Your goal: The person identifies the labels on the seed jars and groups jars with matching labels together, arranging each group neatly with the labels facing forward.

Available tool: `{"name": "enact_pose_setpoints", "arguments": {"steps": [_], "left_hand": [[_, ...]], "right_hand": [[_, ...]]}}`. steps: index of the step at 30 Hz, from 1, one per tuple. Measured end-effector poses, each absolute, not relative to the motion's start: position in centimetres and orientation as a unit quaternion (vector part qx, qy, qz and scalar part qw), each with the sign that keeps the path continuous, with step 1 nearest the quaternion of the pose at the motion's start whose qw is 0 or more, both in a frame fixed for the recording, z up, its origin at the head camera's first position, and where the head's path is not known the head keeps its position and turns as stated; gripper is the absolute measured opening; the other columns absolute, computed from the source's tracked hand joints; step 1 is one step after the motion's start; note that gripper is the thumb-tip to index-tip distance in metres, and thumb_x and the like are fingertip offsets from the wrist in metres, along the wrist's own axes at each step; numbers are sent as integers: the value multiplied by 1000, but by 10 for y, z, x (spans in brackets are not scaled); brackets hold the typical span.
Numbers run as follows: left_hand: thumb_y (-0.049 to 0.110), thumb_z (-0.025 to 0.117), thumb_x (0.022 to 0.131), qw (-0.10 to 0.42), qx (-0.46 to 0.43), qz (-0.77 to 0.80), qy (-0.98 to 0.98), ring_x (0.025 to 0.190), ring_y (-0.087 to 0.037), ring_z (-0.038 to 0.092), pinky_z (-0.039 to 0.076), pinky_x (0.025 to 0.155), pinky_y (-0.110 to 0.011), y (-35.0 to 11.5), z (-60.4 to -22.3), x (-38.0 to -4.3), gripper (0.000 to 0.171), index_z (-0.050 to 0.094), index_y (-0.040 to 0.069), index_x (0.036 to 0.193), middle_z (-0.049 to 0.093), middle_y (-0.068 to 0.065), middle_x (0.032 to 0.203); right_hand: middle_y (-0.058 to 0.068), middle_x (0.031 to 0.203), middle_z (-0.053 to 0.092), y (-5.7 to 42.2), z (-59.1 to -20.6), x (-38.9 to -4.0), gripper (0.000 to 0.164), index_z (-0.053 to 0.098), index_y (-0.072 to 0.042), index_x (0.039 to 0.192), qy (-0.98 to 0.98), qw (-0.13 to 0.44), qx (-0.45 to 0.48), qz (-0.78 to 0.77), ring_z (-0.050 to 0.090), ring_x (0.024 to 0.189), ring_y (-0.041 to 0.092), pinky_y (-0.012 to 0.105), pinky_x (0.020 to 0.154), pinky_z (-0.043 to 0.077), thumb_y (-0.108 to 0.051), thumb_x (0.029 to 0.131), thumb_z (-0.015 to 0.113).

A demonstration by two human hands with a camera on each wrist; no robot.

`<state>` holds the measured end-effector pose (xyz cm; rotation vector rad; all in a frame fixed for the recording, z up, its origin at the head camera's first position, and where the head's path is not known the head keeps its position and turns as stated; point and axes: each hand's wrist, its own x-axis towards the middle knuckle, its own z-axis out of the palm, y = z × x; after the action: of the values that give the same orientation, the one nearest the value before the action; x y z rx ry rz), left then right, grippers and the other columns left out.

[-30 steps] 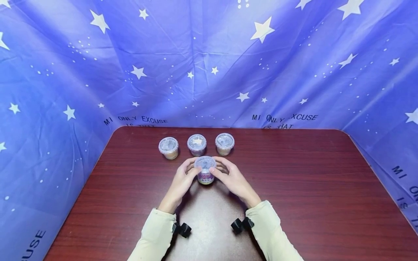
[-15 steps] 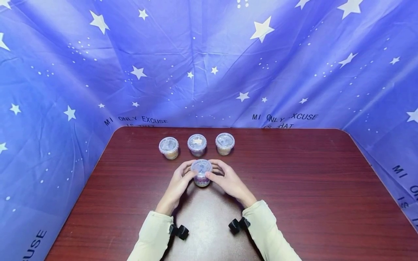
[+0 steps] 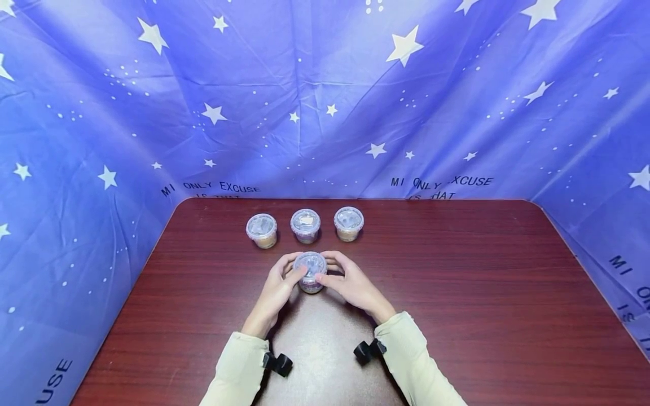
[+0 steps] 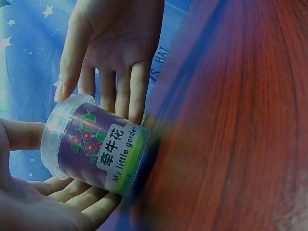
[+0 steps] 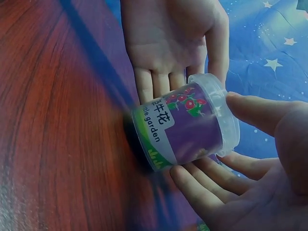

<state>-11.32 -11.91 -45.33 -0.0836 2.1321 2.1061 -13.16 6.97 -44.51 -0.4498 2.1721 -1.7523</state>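
Observation:
A small round plastic tub with a clear lid is held between both hands at the middle of the table. Its purple label, with red flowers and the words "My little garden", shows in both wrist views. My left hand grips the tub's left side, thumb at the lid's edge and fingers behind the wall. From the right, my right hand holds it the same way, thumb tip on the lid rim. In the head view the tub stands upright, its base close over the tabletop.
Beyond the hands, three similar lidded tubs stand in a row: a left one, a middle one and a right one. The dark red wooden table is enclosed by blue star-patterned cloth at the back and sides.
Both hands have drawn the tub a little toward the person and slightly left, farther from the row. The three other tubs have stayed in place.

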Motion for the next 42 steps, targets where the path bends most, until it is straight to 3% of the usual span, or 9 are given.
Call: {"name": "enact_pose_setpoints", "arguments": {"steps": [22, 32, 35, 42], "left_hand": [[-1, 57, 94, 63, -21, 713, 698, 116, -19, 57, 46, 92, -17, -120, -458, -113, 39, 51, -3, 132, 60, -21, 129], [0, 59, 94, 35, -8, 711, 702, 125, -31, 55, 46, 94, -15, -121, -455, -115, 44, 49, -7, 136, 56, -25, 135], [-1, 59, 94, 8, 8, 710, 704, 128, -36, 53, 45, 101, -20, -121, -450, -117, 43, 49, -8, 135, 55, -28, 136], [-6, 61, 92, -51, 49, 707, 704, 130, -45, 49, 37, 114, -48, -112, -432, -120, 35, 54, -8, 127, 56, -31, 132]], "right_hand": [[24, 137, 53, 72, -446, -128, 54, 45, 1, 139, 751, 168, -185, -611, 53, 127, 38, 45, 104, 48, -13, 94, 69], [24, 139, 52, 74, -443, -127, 58, 44, 3, 141, 751, 148, -173, -620, 55, 125, 38, 46, 105, 47, -13, 92, 71], [26, 140, 51, 78, -440, -127, 58, 44, 5, 141, 753, 123, -175, -623, 53, 127, 38, 48, 106, 45, -12, 92, 70], [28, 133, 54, 85, -430, -126, 47, 50, 4, 135, 756, 63, -179, -627, 52, 125, 44, 48, 101, 49, -8, 93, 68]]}}
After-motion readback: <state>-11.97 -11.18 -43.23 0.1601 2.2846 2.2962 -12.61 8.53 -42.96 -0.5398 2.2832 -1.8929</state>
